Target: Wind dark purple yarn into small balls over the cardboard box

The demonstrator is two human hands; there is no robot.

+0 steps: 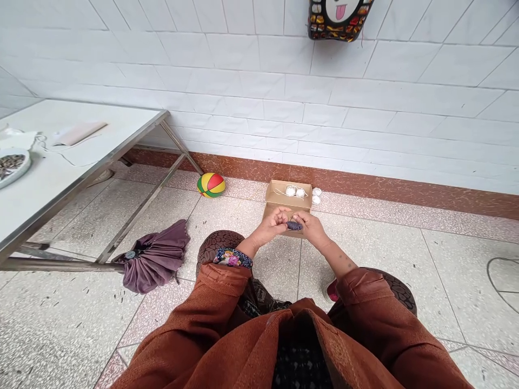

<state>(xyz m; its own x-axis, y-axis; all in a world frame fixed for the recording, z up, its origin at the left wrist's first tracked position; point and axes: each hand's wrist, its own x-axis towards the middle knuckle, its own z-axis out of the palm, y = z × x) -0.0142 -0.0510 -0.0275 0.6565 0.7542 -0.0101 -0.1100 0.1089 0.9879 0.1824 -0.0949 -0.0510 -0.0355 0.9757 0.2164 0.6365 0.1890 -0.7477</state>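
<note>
Between my two hands is a small dark grey-purple bundle of wound yarn (pixel 294 226), held over the front of an open cardboard box (pixel 276 185). My left hand (pixel 271 226) pinches its left end, fingers curled together. At the other end, my right hand (pixel 311 227) closes thumb and fingers on the bundle. Any loose strand between the fingers is too fine to make out. Inside the box's back part lie white balls of string (pixel 291 190) with loose ends. More white balls (pixel 317 195) rest on the floor against the box's right side.
A striped ball (pixel 211 185) lies by the wall. To the left, a metal-framed table (pixel 133 129) carries a dish (pixel 16 166) and a folded pale cloth (pixel 80 133). A folded purple umbrella (pixel 156 256) leans at its lower bar. A cable (pixel 492 275) loops on the right floor.
</note>
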